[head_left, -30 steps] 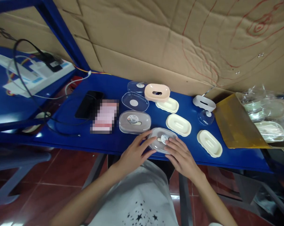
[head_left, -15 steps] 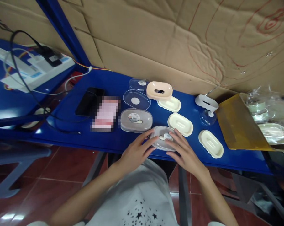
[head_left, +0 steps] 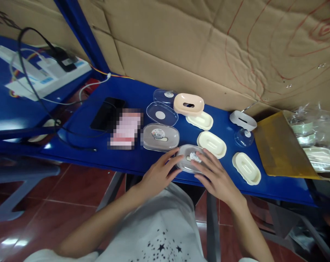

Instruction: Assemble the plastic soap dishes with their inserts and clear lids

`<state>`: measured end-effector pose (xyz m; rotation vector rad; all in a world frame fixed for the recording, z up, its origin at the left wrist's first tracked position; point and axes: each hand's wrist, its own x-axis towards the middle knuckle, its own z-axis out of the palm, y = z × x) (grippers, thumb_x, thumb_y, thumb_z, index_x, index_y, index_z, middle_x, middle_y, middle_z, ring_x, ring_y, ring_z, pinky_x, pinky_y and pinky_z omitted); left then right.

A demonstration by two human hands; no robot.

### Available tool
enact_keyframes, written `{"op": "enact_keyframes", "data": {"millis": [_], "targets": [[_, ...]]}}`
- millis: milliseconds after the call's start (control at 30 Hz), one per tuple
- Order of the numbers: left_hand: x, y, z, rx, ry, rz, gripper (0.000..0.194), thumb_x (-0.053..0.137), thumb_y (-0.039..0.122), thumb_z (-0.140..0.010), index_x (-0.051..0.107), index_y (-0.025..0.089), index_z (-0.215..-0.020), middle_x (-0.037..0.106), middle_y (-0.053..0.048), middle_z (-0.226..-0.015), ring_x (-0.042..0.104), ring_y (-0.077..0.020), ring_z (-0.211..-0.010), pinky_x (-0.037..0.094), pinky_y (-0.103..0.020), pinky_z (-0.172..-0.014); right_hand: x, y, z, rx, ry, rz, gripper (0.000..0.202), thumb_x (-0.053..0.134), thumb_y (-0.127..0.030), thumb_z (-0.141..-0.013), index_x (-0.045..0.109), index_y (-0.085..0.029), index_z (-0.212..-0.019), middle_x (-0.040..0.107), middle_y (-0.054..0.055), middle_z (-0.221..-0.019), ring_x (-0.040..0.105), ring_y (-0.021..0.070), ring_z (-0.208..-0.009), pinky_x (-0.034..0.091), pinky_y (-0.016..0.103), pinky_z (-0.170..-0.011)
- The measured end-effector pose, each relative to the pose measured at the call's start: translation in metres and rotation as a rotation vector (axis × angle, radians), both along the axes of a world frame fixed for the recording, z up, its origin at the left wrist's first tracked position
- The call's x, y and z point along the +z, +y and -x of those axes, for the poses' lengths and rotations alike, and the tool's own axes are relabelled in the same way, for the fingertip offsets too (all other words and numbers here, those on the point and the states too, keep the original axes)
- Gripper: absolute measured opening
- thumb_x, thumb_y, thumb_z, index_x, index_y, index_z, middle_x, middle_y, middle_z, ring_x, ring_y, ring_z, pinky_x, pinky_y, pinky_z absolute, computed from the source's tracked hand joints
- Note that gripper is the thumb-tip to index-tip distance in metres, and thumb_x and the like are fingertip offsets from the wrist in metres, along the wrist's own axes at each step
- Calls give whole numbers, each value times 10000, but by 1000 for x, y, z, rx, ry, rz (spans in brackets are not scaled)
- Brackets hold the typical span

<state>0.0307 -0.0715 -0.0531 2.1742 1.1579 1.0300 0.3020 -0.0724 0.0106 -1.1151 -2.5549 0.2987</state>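
A grey oval soap box (head_left: 184, 166) with a clear lid and a round label lies at the table's front edge. My left hand (head_left: 158, 174) grips its left side with the fingertips. From the right, my right hand (head_left: 216, 178) holds it, with fingers over the lid and label. A second lidded grey soap box (head_left: 148, 141) sits just beyond my left fingers. Beyond my right hand is a cream inner tray (head_left: 212, 145), and another cream tray (head_left: 247, 168) lies to its right. The undersides of the held box and some fingertips are hidden.
Farther back are clear lids (head_left: 154, 117), a peach box body (head_left: 181, 108) partly over a cream tray, and a grey body (head_left: 244, 122) by a clear lid (head_left: 243, 140). Phones (head_left: 101, 118) lie left. A carton (head_left: 275, 153) with wrapped boxes stands right; cardboard (head_left: 181, 47) lines the back.
The view has shifted slightly. Both hands stay on the soap box in almost the same pose, and the other things lie as before.
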Motion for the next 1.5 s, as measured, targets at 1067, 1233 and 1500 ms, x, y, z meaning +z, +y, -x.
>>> {"op": "enact_keyframes", "data": {"millis": [1067, 1233, 1500], "targets": [[1, -5, -3, 43, 261, -321, 318, 588, 216, -1097, 621, 168, -1410, 644, -179, -1478, 683, -295, -1331, 630, -434, -1102, -11, 75, -38, -600, -66, -132, 552, 309, -430, -1150, 414, -263, -1665, 445, 123, -1723, 374, 309, -1615, 283, 605, -1290], [-5, -5, -3, -13, 310, -353, 276, 595, 181, -1084, 686, 160, -1344, 680, -168, -1436, 697, -308, -1307, 634, -461, -1082, -1, 101, -122, -1014, -343, -35, 502, 468, -439, -1082, 628, -186, -1486, 599, 187, -1583, 534, 425, -1458, 359, 716, -1182], [-10, -5, -3, -69, 371, -327, 259, 562, 162, -1085, 720, 140, -1288, 700, -187, -1387, 697, -348, -1288, 636, -514, -1033, -10, 68, -93, -647, -314, -111, 504, 509, -501, -1100, 610, -231, -1514, 572, 144, -1622, 501, 363, -1510, 357, 606, -1229]]}}
